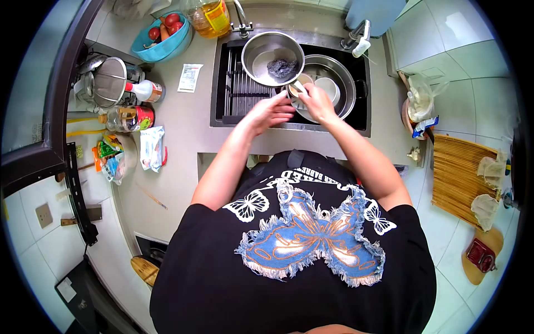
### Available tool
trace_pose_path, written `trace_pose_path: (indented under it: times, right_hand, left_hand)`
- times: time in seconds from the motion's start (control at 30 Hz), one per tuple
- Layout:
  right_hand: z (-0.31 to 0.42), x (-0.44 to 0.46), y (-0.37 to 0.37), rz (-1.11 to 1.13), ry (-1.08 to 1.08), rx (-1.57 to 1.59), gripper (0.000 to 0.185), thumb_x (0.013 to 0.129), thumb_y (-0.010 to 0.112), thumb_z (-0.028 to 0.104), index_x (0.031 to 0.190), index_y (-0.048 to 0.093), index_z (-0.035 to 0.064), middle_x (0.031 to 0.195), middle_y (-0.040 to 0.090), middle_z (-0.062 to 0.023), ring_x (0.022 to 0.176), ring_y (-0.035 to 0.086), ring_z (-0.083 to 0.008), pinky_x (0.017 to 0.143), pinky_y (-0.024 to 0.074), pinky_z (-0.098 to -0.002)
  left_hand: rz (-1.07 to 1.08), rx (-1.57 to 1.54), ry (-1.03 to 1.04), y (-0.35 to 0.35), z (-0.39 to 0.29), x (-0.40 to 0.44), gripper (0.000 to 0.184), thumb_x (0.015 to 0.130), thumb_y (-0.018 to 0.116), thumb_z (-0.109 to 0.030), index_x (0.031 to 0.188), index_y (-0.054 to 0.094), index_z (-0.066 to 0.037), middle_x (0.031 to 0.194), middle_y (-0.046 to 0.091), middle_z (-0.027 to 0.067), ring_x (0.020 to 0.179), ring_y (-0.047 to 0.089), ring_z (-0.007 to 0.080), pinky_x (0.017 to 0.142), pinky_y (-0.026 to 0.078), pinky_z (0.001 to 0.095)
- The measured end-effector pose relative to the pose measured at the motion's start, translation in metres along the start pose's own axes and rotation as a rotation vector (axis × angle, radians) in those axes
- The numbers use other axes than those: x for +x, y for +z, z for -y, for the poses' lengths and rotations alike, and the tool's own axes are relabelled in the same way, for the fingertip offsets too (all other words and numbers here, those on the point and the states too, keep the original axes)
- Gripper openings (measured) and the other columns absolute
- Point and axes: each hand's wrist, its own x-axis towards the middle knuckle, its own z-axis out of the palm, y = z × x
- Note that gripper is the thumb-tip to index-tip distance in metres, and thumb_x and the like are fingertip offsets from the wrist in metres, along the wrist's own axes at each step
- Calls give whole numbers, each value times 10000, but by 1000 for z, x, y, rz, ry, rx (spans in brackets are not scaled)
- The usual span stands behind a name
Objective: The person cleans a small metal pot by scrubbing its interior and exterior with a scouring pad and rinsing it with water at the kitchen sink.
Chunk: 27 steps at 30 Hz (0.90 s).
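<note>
My right hand [318, 103] is closed around the short handle of a stainless steel saucepan [258, 53], which is held over the black sink. In the saucepan lies a dark, crumpled clump [282, 69]; I cannot make out what it is. Just below the pan's rim is my left hand [272, 114], its fingers stretched out and nothing in them. Whether its fingertips touch the pan is unclear. Under my right hand a large steel basin [349, 75] sits in the sink, with a white bowl [329, 88] and other dishes inside, partly covered by the hand and pan.
A black drying rack [233, 83] covers the sink's left side, and a faucet [359, 36] stands behind its right. To the left are a blue basket of vegetables [158, 51], an oil jug [207, 16], a strainer [110, 82] and bottles. A bamboo mat [461, 178] is at the right.
</note>
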Motion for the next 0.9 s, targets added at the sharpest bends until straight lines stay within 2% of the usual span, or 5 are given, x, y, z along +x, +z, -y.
trace_pose_path:
  times: [0.1, 0.23, 0.3, 0.43, 0.9]
  right_hand:
    - [2, 3, 37, -61, 77, 557, 325, 884, 503, 134, 1172, 509, -16, 1015, 666, -245, 977, 662, -358, 874, 496, -432]
    - [33, -7, 29, 13, -101, 323, 329, 935, 522, 132, 1220, 442, -12, 1093, 632, -235, 1002, 643, -350, 870, 495, -440]
    - [34, 2, 1, 366, 7, 475, 343, 917, 593, 202, 1200, 576, 9, 957, 682, -189, 860, 686, -316, 784, 526, -384]
    - [29, 24, -44, -28, -67, 151, 223, 881, 622, 211, 1042, 719, 92, 765, 709, -111, 713, 688, -269, 751, 533, -350]
    - [22, 35, 40, 32, -356, -138, 341, 841, 694, 315, 1004, 658, 18, 1052, 601, -212, 979, 610, -401, 863, 496, -477]
  left_hand:
    - [6, -251, 190, 27, 16, 46, 469, 982, 562, -471, 1186, 618, -53, 967, 676, 78, 855, 645, 171, 779, 524, 313]
    - [-144, -426, 288, 41, 3, 46, 332, 1030, 503, -298, 1120, 621, -1, 863, 657, 96, 742, 647, 202, 638, 543, 344]
    - [-38, -359, 168, -5, 11, 49, 325, 1038, 489, -274, 1111, 574, 31, 947, 680, 123, 903, 683, 268, 827, 563, 420]
    - [-91, -305, -26, -15, -1, 10, 266, 1037, 493, -279, 893, 479, -56, 604, 372, -30, 482, 347, 82, 447, 329, 241]
    - [-41, 210, -204, 49, -4, -72, 312, 1054, 466, -325, 824, 408, -123, 606, 342, -56, 444, 270, 41, 386, 239, 224]
